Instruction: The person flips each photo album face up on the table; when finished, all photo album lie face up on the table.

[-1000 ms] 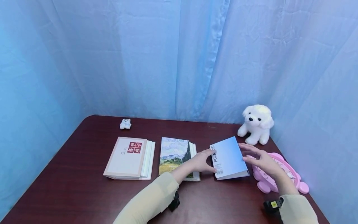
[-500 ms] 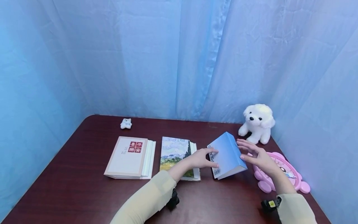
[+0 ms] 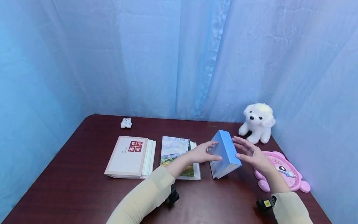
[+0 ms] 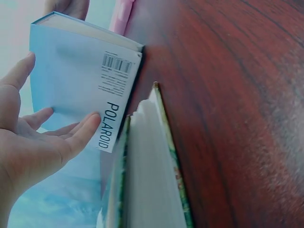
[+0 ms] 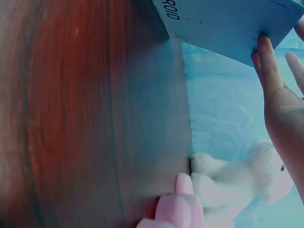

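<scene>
A blue photo album [image 3: 230, 146] marked POLAROID stands tilted up on its long edge on the dark wooden table, spine raised to the upper right. My left hand [image 3: 199, 154] has fairly straight fingers and touches the barcode cover with its fingertips. On the opposite side, my right hand [image 3: 253, 155] sets its extended fingers against the other cover [image 5: 223, 23], thumb at the spine. Left of it lies an album with a painted landscape cover [image 3: 173, 149], partly hidden by my left forearm. A cream album with red character squares [image 3: 127, 155] lies farther left.
A pink round-faced clock-like object [image 3: 293, 174] with ears and feet lies beside my right wrist. A white plush dog [image 3: 258, 121] sits at the back right, and a small white bear figure [image 3: 126, 123] lies at the back left. Blue curtains [image 3: 139, 62] surround the table.
The blue album has tipped up from lying nearly flat to steeply raised, its spine side lifting leftward. My right hand has moved left and up with it; the left fingertips stay at the cover.
</scene>
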Tool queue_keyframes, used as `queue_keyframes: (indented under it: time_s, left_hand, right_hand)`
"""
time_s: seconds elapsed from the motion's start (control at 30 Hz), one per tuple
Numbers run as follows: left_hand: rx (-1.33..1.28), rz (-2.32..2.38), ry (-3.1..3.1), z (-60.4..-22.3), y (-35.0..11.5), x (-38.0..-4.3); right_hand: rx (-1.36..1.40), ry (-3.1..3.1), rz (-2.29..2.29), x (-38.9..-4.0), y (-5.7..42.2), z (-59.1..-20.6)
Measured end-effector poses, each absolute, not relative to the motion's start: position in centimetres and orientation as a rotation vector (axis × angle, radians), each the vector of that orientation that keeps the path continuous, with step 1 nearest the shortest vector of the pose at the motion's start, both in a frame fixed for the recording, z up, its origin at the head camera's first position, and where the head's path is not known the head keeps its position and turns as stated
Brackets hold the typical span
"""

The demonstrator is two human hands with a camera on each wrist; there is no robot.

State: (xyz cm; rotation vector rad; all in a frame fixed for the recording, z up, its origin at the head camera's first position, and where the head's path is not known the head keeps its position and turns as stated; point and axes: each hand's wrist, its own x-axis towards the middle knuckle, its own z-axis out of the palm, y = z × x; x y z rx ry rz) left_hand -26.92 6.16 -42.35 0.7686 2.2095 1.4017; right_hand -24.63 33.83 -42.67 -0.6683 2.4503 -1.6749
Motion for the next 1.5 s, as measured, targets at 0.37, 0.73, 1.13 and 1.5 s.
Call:
queue_keyframes:
  time_s: [0.37,0.73,1.13,1.5]
  left_hand:
    - [0.663,1.523,2.138,-41.8,6.0,-26.9]
    - [0.619,1.698,1.999,-42.0,6.0,-26.8]
    - [0.701,1.931,1.817,-40.4,6.3,-26.7]
    - [0.836,1.926,2.045,-38.6,6.3,-25.9]
  right_hand:
    - [-0.489,2.275,-1.691,-24.6,32.3,-43.0]
    - [-0.467,2.122,-1.78,-24.5,31.2,-43.2]
    - [-0.763,2.285,-1.775,-23.5,30.3,-40.6]
    - [-0.903,2.592,-1.695,-23.3,29.7,-40.1]
